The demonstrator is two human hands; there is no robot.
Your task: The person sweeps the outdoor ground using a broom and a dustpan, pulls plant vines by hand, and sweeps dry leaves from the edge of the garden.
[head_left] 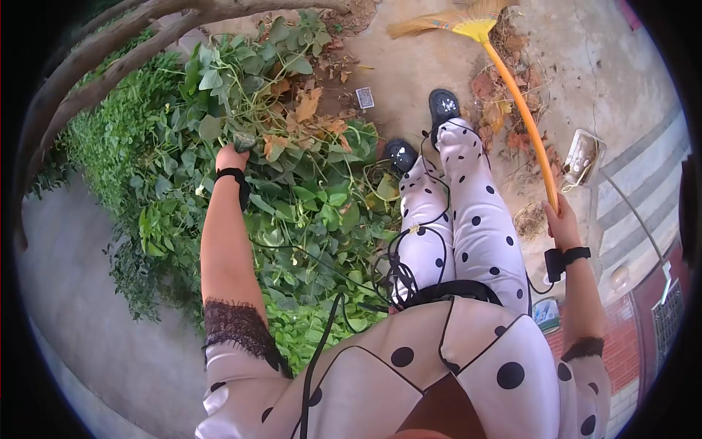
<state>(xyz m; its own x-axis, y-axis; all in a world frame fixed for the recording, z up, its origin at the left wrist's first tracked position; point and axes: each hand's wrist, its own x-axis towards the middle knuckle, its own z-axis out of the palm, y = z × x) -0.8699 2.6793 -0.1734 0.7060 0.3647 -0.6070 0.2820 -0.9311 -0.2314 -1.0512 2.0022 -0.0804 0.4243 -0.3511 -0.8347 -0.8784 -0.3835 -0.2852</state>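
My right hand (563,222) is wrapped round the orange handle of a broom (523,110), whose yellow head and straw bristles rest near a heap of dry leaves (504,102) at the top. On the left, my left hand (232,158) reaches into green leafy plants (292,190), its fingers closed at a greyish-green leaf (243,141). Brown, withered leaves (308,104) hang among the vines just beyond that hand. Both wrists wear black bands.
Thick bare branches (110,73) cross the upper left. A small card (365,97) lies on the ground beyond my shoes. At the right are a dirty white tray (583,157), a thin pole (635,212) and grey steps (643,183). Black cables hang over my lap.
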